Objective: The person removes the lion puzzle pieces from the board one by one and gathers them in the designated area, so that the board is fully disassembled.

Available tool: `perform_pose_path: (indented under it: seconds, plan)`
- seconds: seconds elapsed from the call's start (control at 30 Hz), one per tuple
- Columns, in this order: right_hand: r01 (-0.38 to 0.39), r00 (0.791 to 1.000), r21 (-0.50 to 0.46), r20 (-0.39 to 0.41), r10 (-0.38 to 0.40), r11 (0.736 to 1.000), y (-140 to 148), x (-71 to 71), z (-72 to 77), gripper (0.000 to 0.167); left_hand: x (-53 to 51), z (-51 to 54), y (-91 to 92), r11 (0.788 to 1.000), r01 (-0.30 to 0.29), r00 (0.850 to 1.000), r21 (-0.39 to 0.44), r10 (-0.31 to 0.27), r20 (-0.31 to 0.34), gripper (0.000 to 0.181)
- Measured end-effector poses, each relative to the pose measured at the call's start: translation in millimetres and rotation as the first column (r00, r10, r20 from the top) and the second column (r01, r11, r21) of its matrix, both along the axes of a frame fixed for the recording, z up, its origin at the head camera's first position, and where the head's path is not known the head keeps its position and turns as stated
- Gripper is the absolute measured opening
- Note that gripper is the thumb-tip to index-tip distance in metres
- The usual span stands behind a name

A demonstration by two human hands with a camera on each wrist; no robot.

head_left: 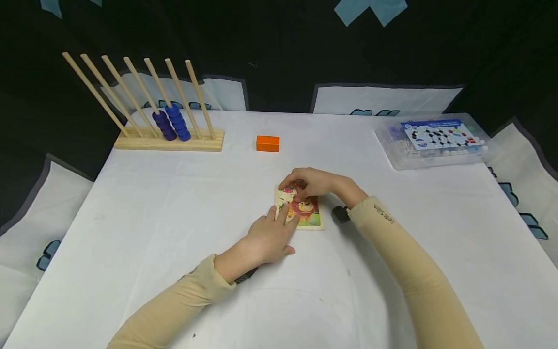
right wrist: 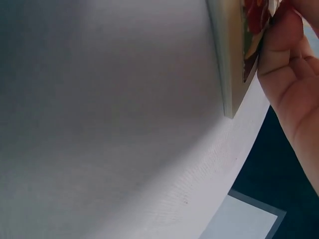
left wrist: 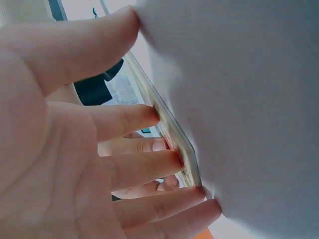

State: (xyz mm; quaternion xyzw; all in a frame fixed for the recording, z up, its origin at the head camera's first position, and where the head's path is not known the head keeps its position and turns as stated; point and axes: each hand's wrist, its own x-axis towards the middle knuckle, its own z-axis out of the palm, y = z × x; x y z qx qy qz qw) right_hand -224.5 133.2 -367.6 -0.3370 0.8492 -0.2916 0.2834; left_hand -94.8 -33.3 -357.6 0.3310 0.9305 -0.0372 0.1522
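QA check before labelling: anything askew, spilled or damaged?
Minor: a dark speck on the white tablecloth, right of the left sleeve, could be stray dirt. Nothing looks spilled or toppled.

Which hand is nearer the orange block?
Right: the right hand is in front of the orange block, offset right; the left hand is farther in front, roughly in line with it.

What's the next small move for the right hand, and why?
Probably lift the right hand slightly off the board. Its bent fingers cover part of the lion picture, and I can't tell whether they pinch anything; lifting should show that. The left hand's spread fingers touch the board, so they could steady it.
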Motion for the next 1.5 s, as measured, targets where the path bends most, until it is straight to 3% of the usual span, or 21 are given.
perform_pose_path:
  seconds: [0.2, 0.47, 0.67, 0.87, 1.13, 1.5]
  plan:
    - [0.006, 1.000, 0.014, -0.024, -0.006, 1.000, -1.2, 0.7, 0.4, 0.028, -0.1, 0.9, -0.4, 1.000, -0.009, 1.000, 0.003, 0.009, 0.008, 0.073]
    - [0.021, 0.998, 0.060, -0.055, -0.018, 0.998, -2.2, 1.3, 2.3, 0.025, -0.5, -0.2, 0.2, 1.000, -0.011, 1.000, 0.001, 0.011, 0.012, 0.073]
    - [0.102, 0.994, -0.048, -0.034, -0.104, 0.994, 14.9, 3.7, 2.0, 0.028, -0.5, -0.7, 0.4, 1.000, -0.010, 1.000, -0.003, 0.010, 0.013, 0.073]
    - [0.194, 0.980, -0.149, -0.018, -0.199, 0.970, 59.0, 8.2, 0.3, 0.032, -0.7, -2.1, -0.9, 1.000, -0.004, 1.000, -0.006, 0.004, 0.002, 0.073]
    - [0.256, 0.963, -0.092, -0.067, -0.263, 0.962, 109.1, 16.0, -4.1, 0.028, 0.2, -2.1, -0.9, 1.000, 0.000, 1.000, -0.004, 0.000, -0.005, 0.072]
    - [0.301, 0.943, 0.008, -0.152, -0.297, 0.954, 111.5, 15.2, -2.9, 0.029, 0.9, -1.4, -1.6, 1.000, -0.003, 1.000, 0.003, 0.003, -0.001, 0.072]
